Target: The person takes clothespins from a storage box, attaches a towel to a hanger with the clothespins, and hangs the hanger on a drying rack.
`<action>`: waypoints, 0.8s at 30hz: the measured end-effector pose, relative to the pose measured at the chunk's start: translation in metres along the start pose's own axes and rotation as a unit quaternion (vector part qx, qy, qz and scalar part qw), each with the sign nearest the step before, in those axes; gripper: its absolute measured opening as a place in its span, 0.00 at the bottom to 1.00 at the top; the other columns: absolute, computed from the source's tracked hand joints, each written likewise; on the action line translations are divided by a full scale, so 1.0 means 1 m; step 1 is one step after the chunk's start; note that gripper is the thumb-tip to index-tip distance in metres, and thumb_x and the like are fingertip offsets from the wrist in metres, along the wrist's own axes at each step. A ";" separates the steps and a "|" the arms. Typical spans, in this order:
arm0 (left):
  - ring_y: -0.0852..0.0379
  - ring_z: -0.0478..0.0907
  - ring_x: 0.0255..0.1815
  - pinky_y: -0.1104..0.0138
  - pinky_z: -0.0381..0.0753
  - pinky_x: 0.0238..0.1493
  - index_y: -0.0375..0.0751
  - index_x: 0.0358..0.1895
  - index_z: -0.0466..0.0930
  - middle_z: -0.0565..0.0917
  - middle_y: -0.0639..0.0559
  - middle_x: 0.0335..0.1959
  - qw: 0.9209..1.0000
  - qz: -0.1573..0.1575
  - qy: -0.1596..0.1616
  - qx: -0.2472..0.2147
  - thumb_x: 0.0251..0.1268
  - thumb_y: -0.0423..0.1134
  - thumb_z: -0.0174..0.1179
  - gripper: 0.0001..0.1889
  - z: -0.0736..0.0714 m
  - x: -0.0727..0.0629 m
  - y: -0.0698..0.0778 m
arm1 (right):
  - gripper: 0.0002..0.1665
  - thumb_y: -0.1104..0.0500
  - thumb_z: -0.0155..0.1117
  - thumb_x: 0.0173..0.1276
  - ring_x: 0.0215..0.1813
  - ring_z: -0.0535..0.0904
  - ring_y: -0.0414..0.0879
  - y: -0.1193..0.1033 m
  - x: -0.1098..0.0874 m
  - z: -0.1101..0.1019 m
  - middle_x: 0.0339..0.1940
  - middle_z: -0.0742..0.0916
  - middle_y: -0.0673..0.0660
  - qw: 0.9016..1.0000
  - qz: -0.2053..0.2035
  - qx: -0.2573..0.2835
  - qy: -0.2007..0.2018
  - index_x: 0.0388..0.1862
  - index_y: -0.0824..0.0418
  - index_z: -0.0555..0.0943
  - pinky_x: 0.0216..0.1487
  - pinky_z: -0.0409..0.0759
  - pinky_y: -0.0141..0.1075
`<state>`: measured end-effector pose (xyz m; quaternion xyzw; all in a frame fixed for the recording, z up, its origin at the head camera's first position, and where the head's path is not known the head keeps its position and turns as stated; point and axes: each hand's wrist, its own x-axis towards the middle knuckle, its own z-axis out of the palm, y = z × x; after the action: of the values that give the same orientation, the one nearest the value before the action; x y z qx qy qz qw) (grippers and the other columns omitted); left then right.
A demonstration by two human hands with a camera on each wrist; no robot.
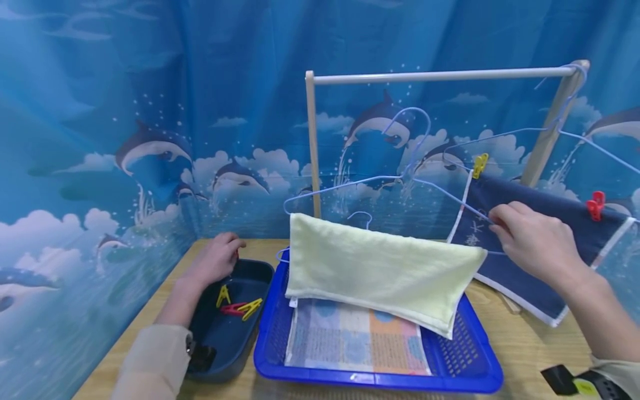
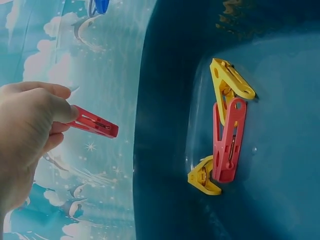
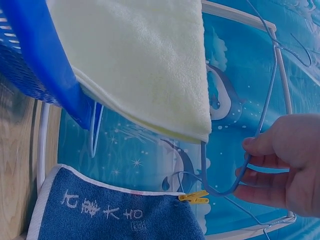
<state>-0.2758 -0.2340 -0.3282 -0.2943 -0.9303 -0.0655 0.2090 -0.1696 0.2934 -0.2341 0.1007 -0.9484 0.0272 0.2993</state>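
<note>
My left hand [image 1: 217, 258] is over the far end of a dark plastic bin [image 1: 227, 341], pinching a red clothespin [image 2: 97, 124] between thumb and fingers. Inside the bin lie two yellow clothespins [image 2: 232, 82] and a red one [image 2: 230, 142]. On the other side, my right hand [image 1: 542, 244] grips the right end of a light blue wire hanger [image 1: 345, 186]. A pale yellow towel [image 1: 380, 266] is folded over this hanger's lower bar and hangs above a blue basket [image 1: 372, 380]. The hanger's hook is off the rack's rail.
A checked cloth [image 1: 350, 339] and more hangers [image 1: 361, 214] are in the basket. Behind stands a rack with a white rail [image 1: 440, 75]. At its right end a navy towel [image 1: 530, 222] hangs from another hanger, held by a yellow clip [image 1: 480, 165] and a red clip [image 1: 595, 205].
</note>
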 end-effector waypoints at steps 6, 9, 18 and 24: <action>0.46 0.73 0.35 0.54 0.75 0.38 0.32 0.42 0.80 0.76 0.42 0.35 1.000 0.001 0.003 0.004 0.51 0.21 0.58 0.13 -0.007 0.000 0.005 | 0.10 0.67 0.65 0.56 0.23 0.71 0.50 -0.001 0.001 0.000 0.32 0.80 0.61 1.000 -0.005 0.000 0.006 0.38 0.66 0.77 0.18 0.70 0.43; 0.48 0.73 0.34 0.55 0.76 0.37 0.32 0.42 0.79 0.75 0.43 0.36 1.000 -0.003 0.006 -0.009 0.52 0.22 0.59 0.13 -0.014 0.001 0.008 | 0.10 0.67 0.65 0.57 0.23 0.71 0.50 -0.001 0.002 0.000 0.31 0.80 0.61 1.000 -0.007 0.002 0.010 0.38 0.66 0.77 0.18 0.69 0.43; 0.45 0.74 0.43 0.53 0.76 0.42 0.33 0.48 0.76 0.74 0.41 0.43 0.998 -0.032 -0.010 -0.054 0.56 0.26 0.60 0.15 -0.038 0.003 0.023 | 0.10 0.67 0.66 0.56 0.24 0.72 0.51 -0.003 0.003 0.000 0.32 0.80 0.62 1.000 -0.004 0.003 0.012 0.38 0.66 0.77 0.19 0.71 0.45; 0.47 0.74 0.42 0.53 0.77 0.42 0.34 0.49 0.77 0.74 0.44 0.43 0.998 -0.026 -0.005 -0.060 0.55 0.28 0.61 0.16 -0.050 0.005 0.035 | 0.12 0.68 0.66 0.56 0.24 0.72 0.51 -0.002 0.003 0.000 0.32 0.80 0.63 1.000 -0.004 0.007 0.009 0.39 0.66 0.77 0.19 0.71 0.45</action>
<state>-0.2423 -0.2152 -0.2806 -0.2826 -0.9330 -0.1249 0.1844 -0.1718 0.2912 -0.2323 0.1067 -0.9449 0.0334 0.3077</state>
